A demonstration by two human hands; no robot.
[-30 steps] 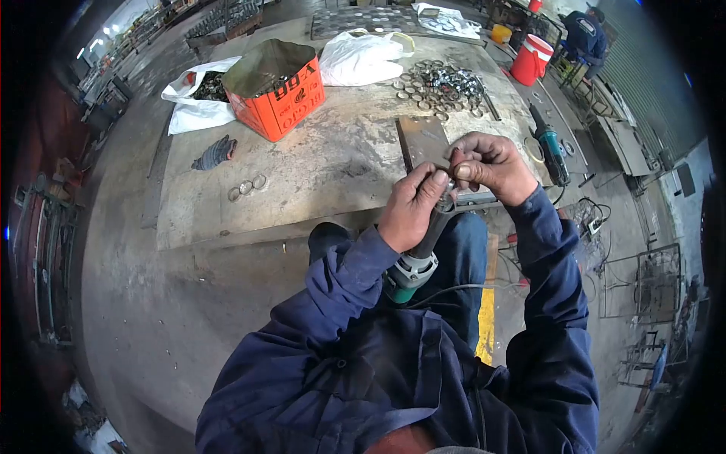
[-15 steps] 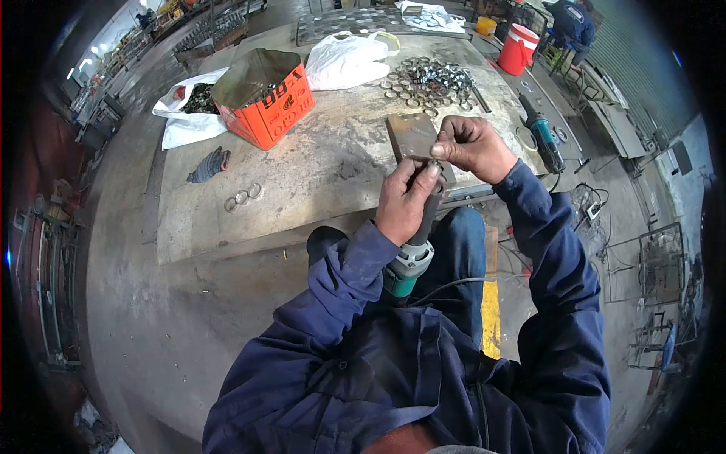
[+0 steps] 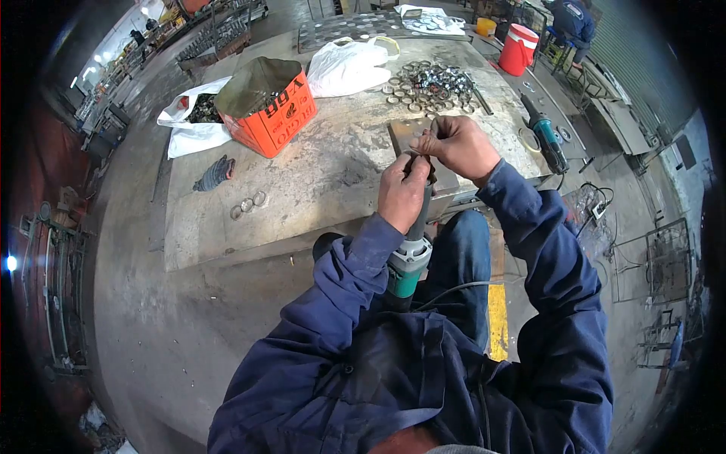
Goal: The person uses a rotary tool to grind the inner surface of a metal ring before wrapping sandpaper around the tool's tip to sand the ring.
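Both hands meet at the table's near edge, above the upper end of a green and silver power grinder [image 3: 407,271] held upright between my legs. My left hand [image 3: 401,198] is closed, thumb and fingers pinched at the top of the grinder's dark neck. Coming from the right, my right hand [image 3: 463,150] also pinches, its fingertips touching those of the left. Whatever lies between the fingertips is too small and covered to make out. Just behind the hands is a flat metal block [image 3: 398,136] on the table, partly hidden by them.
On the worktable [image 3: 302,198] are a pile of metal rings [image 3: 435,85], an orange tin [image 3: 274,121], white plastic bags [image 3: 349,66], a grey glove [image 3: 215,174] and three loose rings [image 3: 248,203]. Another grinder [image 3: 546,136] lies at right. A seated person [image 3: 572,24] is farther back.
My joined fingertips have moved slightly left and up, and my right hand now covers more of the left fingertips. The view has shifted a little; the table items stay put.
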